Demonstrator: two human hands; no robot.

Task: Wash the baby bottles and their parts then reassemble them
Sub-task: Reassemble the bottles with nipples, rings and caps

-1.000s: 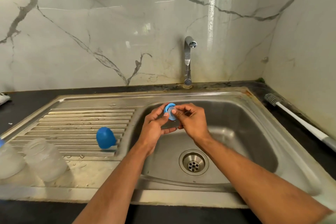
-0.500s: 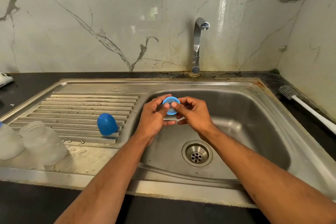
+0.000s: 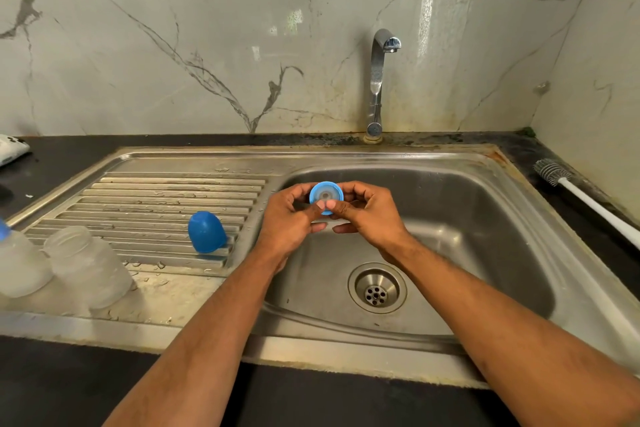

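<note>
Over the steel sink basin [image 3: 485, 218], left hand [image 3: 291, 218] and right hand [image 3: 370, 215] both pinch 1 round blue plastic collar ring [image 3: 325, 196], opening facing the camera; 2 frosted bottles [image 3: 86, 263] stand far left, nearer the left hand.

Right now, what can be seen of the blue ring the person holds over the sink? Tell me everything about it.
The blue ring is a round collar that looks like plastic, with a pale translucent insert, apparently the teat, filling its centre. It is held above the sink basin, its open face tilted up toward the camera. The left hand and right hand grip it from either side, both thumbs pressing on its near edge. Its far side and any thread are hidden.
</note>
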